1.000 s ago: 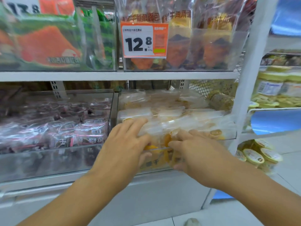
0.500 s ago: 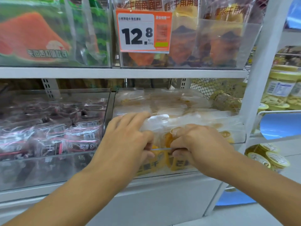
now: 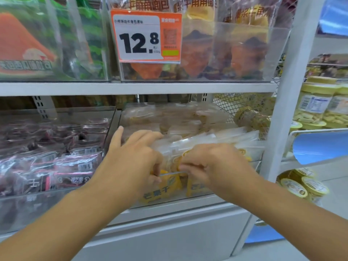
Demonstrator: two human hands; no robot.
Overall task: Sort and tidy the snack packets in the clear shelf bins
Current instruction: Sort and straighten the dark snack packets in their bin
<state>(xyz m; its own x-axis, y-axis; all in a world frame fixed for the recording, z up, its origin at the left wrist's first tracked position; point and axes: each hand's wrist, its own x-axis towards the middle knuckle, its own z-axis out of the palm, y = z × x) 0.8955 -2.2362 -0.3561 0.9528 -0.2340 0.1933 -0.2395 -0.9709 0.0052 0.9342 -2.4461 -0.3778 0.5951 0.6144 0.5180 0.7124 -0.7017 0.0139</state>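
Note:
Yellow-and-clear snack packets (image 3: 212,140) fill the clear bin (image 3: 255,162) on the lower shelf, right of centre. My left hand (image 3: 131,159) and my right hand (image 3: 212,164) both reach over the bin's front edge. Each hand curls its fingers round the front yellow packets (image 3: 170,182), which stand upright against the bin's front wall. My left index finger sticks up, apart from the packets. The fingertips are hidden among the packets.
A clear bin of dark red packets (image 3: 71,166) stands to the left. The upper shelf (image 3: 139,88) holds bins of bread packets with an orange 12.8 price tag (image 3: 146,36). A white upright post (image 3: 282,110) stands at the right, with yellow-lidded jars (image 3: 318,102) beyond.
Both hands have dug lower into the front of the bin and curled round the yellow packets. The view has come closer and tilted slightly up.

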